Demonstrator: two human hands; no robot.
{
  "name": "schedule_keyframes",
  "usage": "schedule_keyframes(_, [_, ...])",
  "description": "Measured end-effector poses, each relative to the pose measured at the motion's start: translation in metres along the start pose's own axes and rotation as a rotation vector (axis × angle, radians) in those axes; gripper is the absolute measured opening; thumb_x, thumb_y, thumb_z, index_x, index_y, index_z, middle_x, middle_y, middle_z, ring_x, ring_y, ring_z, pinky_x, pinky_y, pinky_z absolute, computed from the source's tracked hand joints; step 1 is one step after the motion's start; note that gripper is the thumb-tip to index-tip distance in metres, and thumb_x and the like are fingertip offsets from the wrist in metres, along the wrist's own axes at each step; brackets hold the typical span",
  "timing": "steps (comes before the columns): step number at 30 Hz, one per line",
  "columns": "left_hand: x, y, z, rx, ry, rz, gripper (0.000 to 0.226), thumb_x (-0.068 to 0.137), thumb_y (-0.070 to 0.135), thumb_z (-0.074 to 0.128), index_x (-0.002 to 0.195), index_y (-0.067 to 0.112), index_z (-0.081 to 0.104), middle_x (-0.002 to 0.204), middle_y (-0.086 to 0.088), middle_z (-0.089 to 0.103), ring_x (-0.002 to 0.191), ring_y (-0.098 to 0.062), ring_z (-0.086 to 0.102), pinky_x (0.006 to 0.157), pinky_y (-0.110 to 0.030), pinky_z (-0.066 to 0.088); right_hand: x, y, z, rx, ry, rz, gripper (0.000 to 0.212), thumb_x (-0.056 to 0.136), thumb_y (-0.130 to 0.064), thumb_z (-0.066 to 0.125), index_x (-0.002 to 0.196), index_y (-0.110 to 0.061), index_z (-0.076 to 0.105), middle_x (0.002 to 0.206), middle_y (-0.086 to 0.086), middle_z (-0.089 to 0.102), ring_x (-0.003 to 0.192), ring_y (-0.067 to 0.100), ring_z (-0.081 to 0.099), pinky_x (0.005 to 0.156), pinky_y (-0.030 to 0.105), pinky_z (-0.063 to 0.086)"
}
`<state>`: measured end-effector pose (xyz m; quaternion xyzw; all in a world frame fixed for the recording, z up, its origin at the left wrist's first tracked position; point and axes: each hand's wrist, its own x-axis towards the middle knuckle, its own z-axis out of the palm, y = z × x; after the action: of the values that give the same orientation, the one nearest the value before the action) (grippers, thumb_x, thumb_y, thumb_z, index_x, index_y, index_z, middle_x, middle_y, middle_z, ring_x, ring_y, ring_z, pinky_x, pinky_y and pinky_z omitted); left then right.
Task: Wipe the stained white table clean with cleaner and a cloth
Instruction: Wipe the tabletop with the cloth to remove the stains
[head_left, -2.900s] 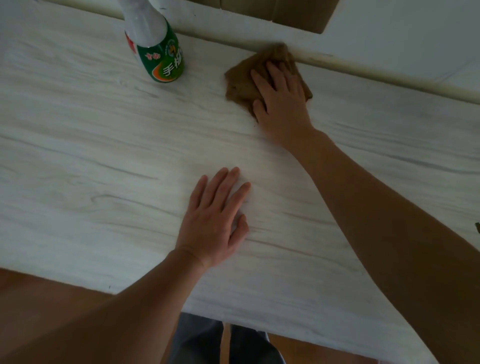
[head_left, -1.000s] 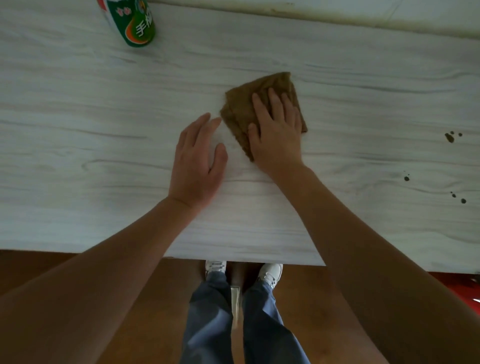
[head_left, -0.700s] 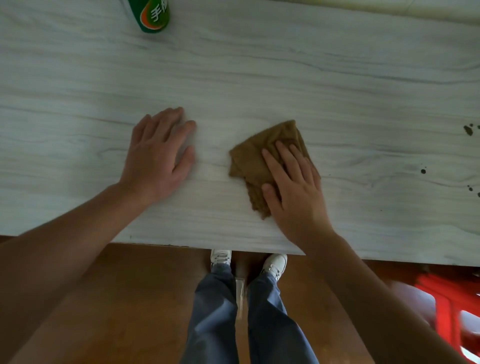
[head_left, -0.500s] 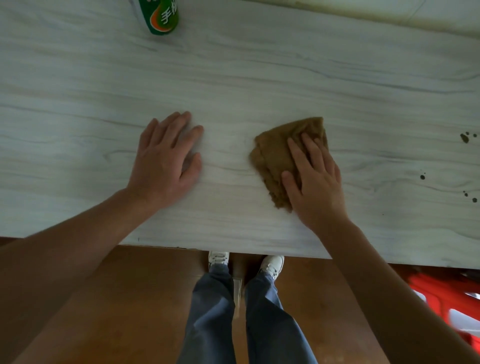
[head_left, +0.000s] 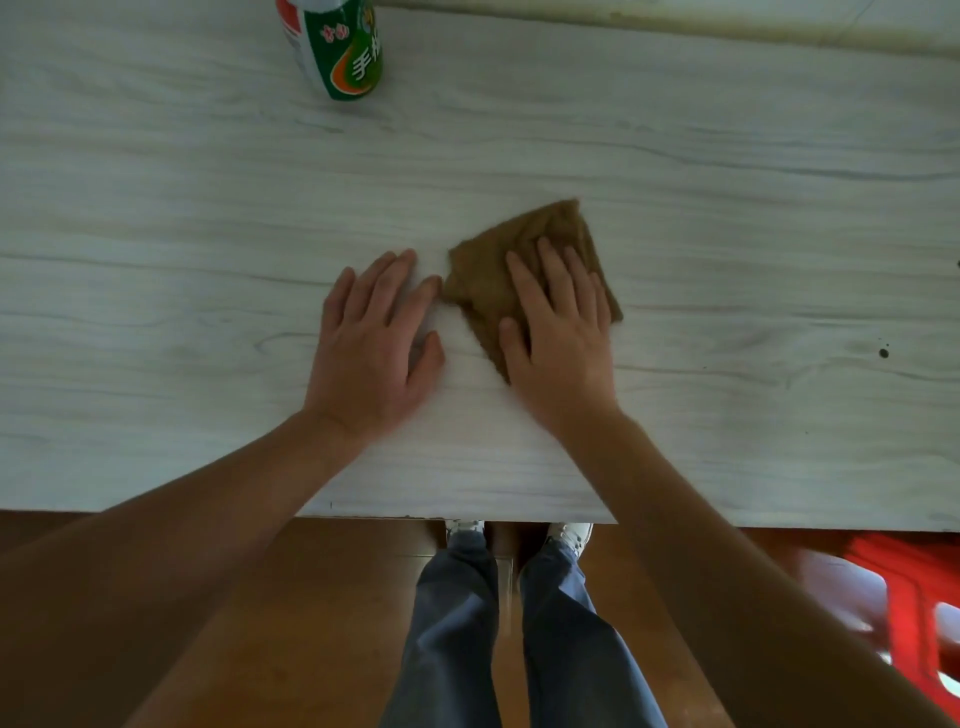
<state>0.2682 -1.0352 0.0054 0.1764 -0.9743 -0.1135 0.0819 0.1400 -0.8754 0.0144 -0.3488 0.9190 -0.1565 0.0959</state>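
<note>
Presently: counter (head_left: 156, 234), white, wood-grained — wiping under way. Cloth (head_left: 483, 291), brown, folded, lies mid-counter under the right hand (head_left: 563, 345), whose fingers are flat and spread, pressing it down. Left hand (head_left: 371, 348) is just beside it, flat on the bare surface, holding nothing. Cleaner bottle (head_left: 337, 52) stands at the far edge, well apart. Remaining — dark spots (head_left: 883, 353) at far right, unwiped. Judged part done: the area round the hands looks clean.

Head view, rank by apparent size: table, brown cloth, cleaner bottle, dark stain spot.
1. table
2. brown cloth
3. cleaner bottle, cropped by the frame, so unsure against the cloth
4. dark stain spot
</note>
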Motion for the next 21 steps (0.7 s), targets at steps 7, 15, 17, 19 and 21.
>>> schedule_keyframes(7, [0.002, -0.001, 0.0, 0.0, -0.014, -0.008, 0.056, 0.096, 0.037, 0.047, 0.146, 0.013, 0.052, 0.161, -0.015, 0.042, 0.152, -0.034, 0.034, 0.126, -0.054, 0.022, -0.093, 0.039, -0.017, -0.038, -0.104, 0.034, 0.06, 0.102, -0.044, 0.042, 0.158, -0.027, 0.03, 0.166, 0.0, 0.023, 0.155, 0.021, 0.015, 0.124, 0.041, 0.013])
schedule_keyframes(15, [0.002, -0.001, -0.001, -0.006, 0.007, 0.005, 0.054, 0.096, 0.034, 0.049, 0.145, 0.009, 0.056, 0.159, -0.019, 0.044, 0.151, -0.037, 0.038, 0.123, -0.058, 0.027, -0.018, 0.069, -0.042, -0.095, -0.041, 0.168, 0.061, 0.101, -0.04, 0.048, 0.158, -0.022, 0.032, 0.165, 0.007, 0.026, 0.152, 0.031, 0.02, 0.122, 0.049, 0.021])
schedule_keyframes(17, [0.002, -0.002, -0.002, -0.001, -0.019, 0.003, 0.056, 0.097, 0.035, 0.048, 0.146, 0.01, 0.054, 0.161, -0.019, 0.042, 0.152, -0.036, 0.036, 0.124, -0.057, 0.025, 0.012, 0.054, -0.034, -0.078, -0.01, 0.201, 0.062, 0.101, -0.038, 0.051, 0.157, -0.022, 0.033, 0.165, 0.009, 0.026, 0.153, 0.033, 0.018, 0.123, 0.049, 0.017])
schedule_keyframes(19, [0.003, -0.002, -0.002, 0.007, -0.037, 0.005, 0.057, 0.097, 0.036, 0.046, 0.148, 0.011, 0.053, 0.162, -0.018, 0.041, 0.153, -0.036, 0.034, 0.124, -0.057, 0.024, 0.034, 0.032, -0.024, -0.048, -0.006, 0.199, 0.062, 0.1, -0.038, 0.052, 0.157, -0.022, 0.034, 0.165, 0.01, 0.026, 0.153, 0.034, 0.016, 0.124, 0.049, 0.013])
schedule_keyframes(21, [0.003, -0.003, -0.002, 0.016, -0.043, 0.01, 0.057, 0.098, 0.037, 0.045, 0.148, 0.011, 0.052, 0.162, -0.018, 0.04, 0.153, -0.036, 0.034, 0.124, -0.057, 0.024, 0.042, 0.01, -0.016, -0.021, -0.014, 0.171, 0.063, 0.098, -0.038, 0.053, 0.157, -0.023, 0.035, 0.165, 0.01, 0.026, 0.153, 0.034, 0.016, 0.125, 0.048, 0.01])
